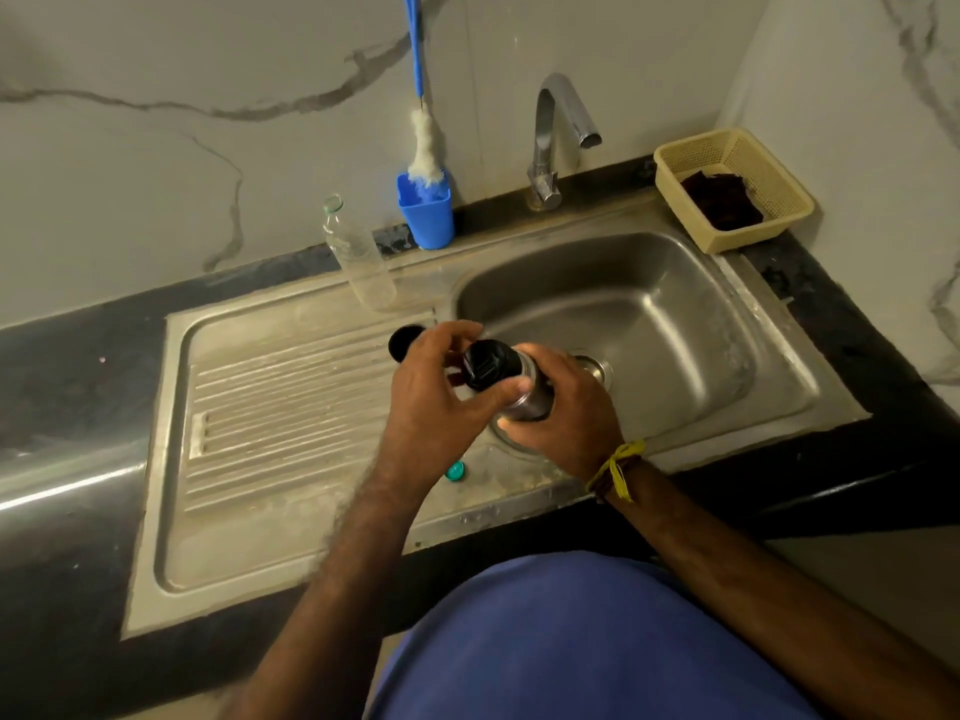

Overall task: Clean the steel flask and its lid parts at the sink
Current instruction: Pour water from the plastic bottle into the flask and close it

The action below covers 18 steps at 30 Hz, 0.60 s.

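Note:
The steel flask (529, 402) is held upright over the near left rim of the sink (675, 324). My right hand (563, 407) is wrapped around its body. A black inner lid (485, 365) sits on the flask's mouth, and my left hand (441, 392) has its fingers curled around that lid. Just behind my left hand, a black outer cap (404, 341) rests on the drainboard (270, 407). The flask's lower part is hidden by my hands.
A clear empty plastic bottle (358, 257) stands at the drainboard's back edge, its small teal cap (455, 470) near the front. A blue holder (427, 213) with a bottle brush (423, 142) leans on the wall. Behind the basin are the tap (558, 132) and a beige basket (732, 187).

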Each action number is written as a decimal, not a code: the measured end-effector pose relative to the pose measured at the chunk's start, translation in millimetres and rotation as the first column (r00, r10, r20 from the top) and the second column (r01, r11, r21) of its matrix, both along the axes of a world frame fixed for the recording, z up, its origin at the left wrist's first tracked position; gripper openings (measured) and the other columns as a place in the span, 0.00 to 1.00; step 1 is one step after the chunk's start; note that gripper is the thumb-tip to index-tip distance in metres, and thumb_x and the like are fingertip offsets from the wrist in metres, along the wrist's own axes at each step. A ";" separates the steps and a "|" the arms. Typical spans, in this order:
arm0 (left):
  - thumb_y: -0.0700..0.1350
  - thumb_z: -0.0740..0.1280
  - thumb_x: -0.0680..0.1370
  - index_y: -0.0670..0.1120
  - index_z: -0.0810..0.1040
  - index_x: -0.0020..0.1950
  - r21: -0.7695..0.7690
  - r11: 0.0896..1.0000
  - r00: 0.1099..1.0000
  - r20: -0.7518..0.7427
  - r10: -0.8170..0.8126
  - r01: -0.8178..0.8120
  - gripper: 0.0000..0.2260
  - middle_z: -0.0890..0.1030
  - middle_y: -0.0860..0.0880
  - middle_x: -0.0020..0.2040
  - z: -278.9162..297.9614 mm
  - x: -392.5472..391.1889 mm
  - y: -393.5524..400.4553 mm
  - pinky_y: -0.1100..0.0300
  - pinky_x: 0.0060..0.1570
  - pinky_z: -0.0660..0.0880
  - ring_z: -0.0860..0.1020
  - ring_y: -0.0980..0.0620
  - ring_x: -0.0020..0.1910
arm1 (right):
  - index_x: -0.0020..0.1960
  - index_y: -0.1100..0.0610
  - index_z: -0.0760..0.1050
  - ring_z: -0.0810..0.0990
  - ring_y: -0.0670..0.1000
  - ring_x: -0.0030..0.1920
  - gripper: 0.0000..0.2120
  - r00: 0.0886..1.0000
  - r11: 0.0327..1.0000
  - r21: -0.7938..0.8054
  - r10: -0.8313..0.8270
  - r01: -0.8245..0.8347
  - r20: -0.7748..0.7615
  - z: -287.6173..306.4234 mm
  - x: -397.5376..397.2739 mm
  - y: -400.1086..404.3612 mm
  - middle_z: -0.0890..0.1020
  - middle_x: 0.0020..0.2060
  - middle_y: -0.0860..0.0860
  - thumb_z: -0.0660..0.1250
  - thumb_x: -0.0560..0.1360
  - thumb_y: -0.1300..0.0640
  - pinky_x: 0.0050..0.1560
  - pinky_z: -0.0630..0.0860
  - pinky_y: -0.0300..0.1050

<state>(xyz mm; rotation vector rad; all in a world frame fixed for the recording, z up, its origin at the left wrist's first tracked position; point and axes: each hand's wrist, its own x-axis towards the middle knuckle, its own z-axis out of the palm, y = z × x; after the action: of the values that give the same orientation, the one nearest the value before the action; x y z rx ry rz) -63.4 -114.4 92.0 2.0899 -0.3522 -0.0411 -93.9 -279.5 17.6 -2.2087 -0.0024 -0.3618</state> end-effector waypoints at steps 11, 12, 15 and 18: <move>0.57 0.81 0.66 0.52 0.76 0.66 0.104 0.995 1.000 0.021 0.002 -0.004 0.31 0.79 0.54 0.57 -1.2 5.4 17.1 0.64 0.56 0.78 0.79 0.57 0.55 | 0.66 0.54 0.73 0.79 0.47 0.54 0.34 1.000 0.998 -0.061 0.012 -0.012 0.004 -8.3 3.1 13.9 0.81 0.55 0.48 0.79 0.63 0.52 0.53 0.79 0.46; 0.56 0.81 0.67 0.51 0.78 0.63 0.104 0.994 0.999 0.040 0.030 -0.034 0.28 0.80 0.54 0.54 0.4 4.5 15.7 0.62 0.54 0.80 0.80 0.57 0.53 | 0.66 0.54 0.73 0.79 0.47 0.54 0.34 1.000 0.998 -0.068 0.013 -0.013 0.009 -8.4 3.4 14.0 0.81 0.56 0.48 0.79 0.63 0.52 0.54 0.79 0.46; 0.45 0.82 0.69 0.49 0.77 0.68 0.038 0.995 0.996 0.007 -0.091 0.091 0.29 0.82 0.56 0.58 2.7 6.7 20.4 0.58 0.62 0.79 0.80 0.59 0.58 | 0.66 0.54 0.73 0.79 0.47 0.55 0.34 1.000 0.997 -0.070 0.016 -0.016 0.002 -9.6 3.5 14.9 0.81 0.56 0.48 0.80 0.63 0.52 0.54 0.79 0.45; 0.48 0.82 0.68 0.51 0.68 0.76 -0.008 0.983 0.980 -0.079 -0.181 0.181 0.39 0.78 0.56 0.66 2.2 8.1 24.7 0.62 0.66 0.75 0.76 0.59 0.65 | 0.65 0.53 0.73 0.79 0.46 0.54 0.32 1.000 0.997 -0.070 0.017 -0.018 -0.015 -11.2 0.9 12.8 0.81 0.54 0.47 0.79 0.64 0.50 0.53 0.79 0.44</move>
<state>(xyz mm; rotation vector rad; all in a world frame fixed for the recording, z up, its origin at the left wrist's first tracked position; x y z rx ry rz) -55.4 -89.6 94.1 2.0431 -0.4932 -0.2320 -93.1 -266.7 6.5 -2.2796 -0.0275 -0.3410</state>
